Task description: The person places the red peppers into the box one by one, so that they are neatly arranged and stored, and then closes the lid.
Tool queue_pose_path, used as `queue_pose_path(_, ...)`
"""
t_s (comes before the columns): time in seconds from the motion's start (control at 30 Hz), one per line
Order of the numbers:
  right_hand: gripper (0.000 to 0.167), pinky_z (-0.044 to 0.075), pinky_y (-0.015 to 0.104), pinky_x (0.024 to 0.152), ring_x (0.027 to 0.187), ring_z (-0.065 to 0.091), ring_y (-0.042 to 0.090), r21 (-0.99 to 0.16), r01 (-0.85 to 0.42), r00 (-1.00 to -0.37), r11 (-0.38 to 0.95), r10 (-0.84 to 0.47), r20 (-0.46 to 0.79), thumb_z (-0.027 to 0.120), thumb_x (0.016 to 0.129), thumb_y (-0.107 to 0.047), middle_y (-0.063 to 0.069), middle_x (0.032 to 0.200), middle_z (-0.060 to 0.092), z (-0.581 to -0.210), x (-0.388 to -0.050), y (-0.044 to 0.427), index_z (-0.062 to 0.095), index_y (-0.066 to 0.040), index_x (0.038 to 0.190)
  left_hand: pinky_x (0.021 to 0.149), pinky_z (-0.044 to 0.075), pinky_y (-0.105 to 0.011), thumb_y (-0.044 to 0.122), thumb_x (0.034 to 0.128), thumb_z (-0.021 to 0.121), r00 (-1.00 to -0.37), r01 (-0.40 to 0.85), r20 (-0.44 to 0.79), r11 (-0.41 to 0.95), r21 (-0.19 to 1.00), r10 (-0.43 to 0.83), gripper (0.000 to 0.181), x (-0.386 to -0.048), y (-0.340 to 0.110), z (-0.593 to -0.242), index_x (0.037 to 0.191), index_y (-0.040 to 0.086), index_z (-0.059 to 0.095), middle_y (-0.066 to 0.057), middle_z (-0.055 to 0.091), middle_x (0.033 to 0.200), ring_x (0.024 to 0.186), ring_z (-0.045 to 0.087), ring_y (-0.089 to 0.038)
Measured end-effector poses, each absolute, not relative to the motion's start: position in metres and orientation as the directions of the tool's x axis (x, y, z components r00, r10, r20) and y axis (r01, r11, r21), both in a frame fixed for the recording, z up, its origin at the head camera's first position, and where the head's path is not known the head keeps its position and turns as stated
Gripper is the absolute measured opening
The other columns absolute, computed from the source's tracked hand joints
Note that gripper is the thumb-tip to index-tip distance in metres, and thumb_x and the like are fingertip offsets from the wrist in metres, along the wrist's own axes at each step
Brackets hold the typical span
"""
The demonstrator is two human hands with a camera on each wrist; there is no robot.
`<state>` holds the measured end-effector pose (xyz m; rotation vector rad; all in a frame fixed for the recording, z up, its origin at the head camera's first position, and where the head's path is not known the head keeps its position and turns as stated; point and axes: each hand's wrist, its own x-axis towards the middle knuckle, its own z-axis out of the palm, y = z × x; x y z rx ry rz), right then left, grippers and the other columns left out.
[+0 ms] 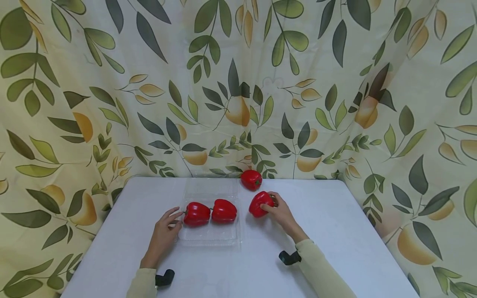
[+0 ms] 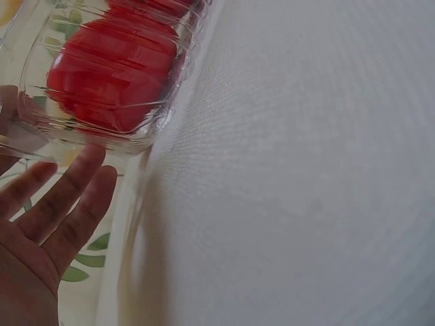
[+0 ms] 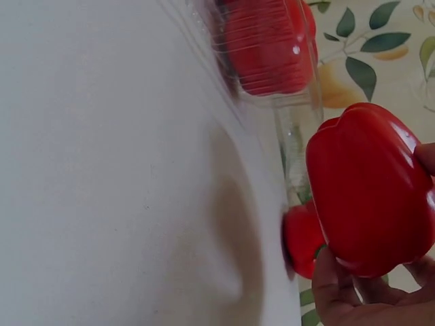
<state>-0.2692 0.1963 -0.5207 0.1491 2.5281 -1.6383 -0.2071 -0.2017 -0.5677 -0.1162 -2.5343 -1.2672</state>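
Two red bell peppers lie side by side in a clear plastic clamshell box (image 1: pixel 208 238): the left pepper (image 1: pixel 197 214) and the right pepper (image 1: pixel 224 211). My left hand (image 1: pixel 164 231) is at the left wall of the box, its fingers fairly straight and spread. In the left wrist view the fingertips (image 2: pixel 92 159) reach the box's end; whether they press on it I cannot tell. With thumb and fingers, my right hand (image 1: pixel 281 211) grips another red bell pepper (image 1: pixel 258 205), raised above the table just right of the box. Its shadow falls below in the right wrist view.
A further red bell pepper (image 1: pixel 251 180) lies at the table's back edge, behind the held one. The box's transparent lid (image 1: pixel 210 188) is folded back toward the rear. A leaf-patterned curtain (image 1: pixel 238 82) hangs behind the white table (image 1: pixel 316 207).
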Motion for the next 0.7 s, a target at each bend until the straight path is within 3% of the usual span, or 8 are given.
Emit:
queue_pose_path(0.33,0.075,0.054,0.049,0.098,0.133,0.041,0.035,-0.928,0.131,-0.990,0.350,-0.004,-0.142,0.073,0.083,-0.026,0.013,0.145,0.044,-0.519,-0.259,0.203,0.036,-0.025,0.149,0.082,0.061,-0.029,0.012,0.0914,0.064,-0.968,0.161,0.244,0.599,0.784,-0.060,0.034,-0.207,-0.203,-0.565,0.125,0.011,0.067,-0.006,0.054,0.143,0.101,0.069,-0.022)
queue_pose_path(0.7,0.071,0.055,0.047,0.097,0.130,0.045,0.034,-0.946,0.078,-0.996,0.314,-0.016,-0.087,0.074,0.084,-0.022,0.013,0.142,0.046,-0.508,-0.251,0.205,0.036,-0.020,0.145,0.081,0.060,-0.026,0.013,0.0926,0.064,-0.965,0.168,0.253,0.592,0.788,-0.063,0.033,-0.208,-0.204,-0.566,0.126,0.011,0.067,-0.003,0.054,0.143,0.100,0.069,-0.020)
